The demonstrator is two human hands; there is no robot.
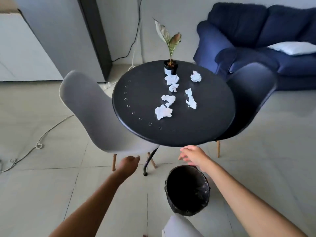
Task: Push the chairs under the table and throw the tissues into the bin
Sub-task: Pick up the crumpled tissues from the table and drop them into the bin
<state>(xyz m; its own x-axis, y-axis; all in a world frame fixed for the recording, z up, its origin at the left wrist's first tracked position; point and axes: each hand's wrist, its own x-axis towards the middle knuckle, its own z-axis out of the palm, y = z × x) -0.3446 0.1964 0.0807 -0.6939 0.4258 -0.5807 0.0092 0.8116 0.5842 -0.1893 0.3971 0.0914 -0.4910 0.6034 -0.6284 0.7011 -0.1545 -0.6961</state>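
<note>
Crumpled tissues [165,111] on the round desk [196,127], up ahead of both hands. Right hand [192,155] nearer, fingers [183,155] open, empty. Left hand [129,164] curled, holding nothing. Bin [187,189] just below right hand.

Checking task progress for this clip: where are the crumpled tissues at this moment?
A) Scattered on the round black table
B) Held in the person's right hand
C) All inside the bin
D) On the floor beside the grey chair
A: the white tissues lie spread over the table near the potted plant; the bin on the floor shows only its dark liner, and the right hand holds nothing.
</note>
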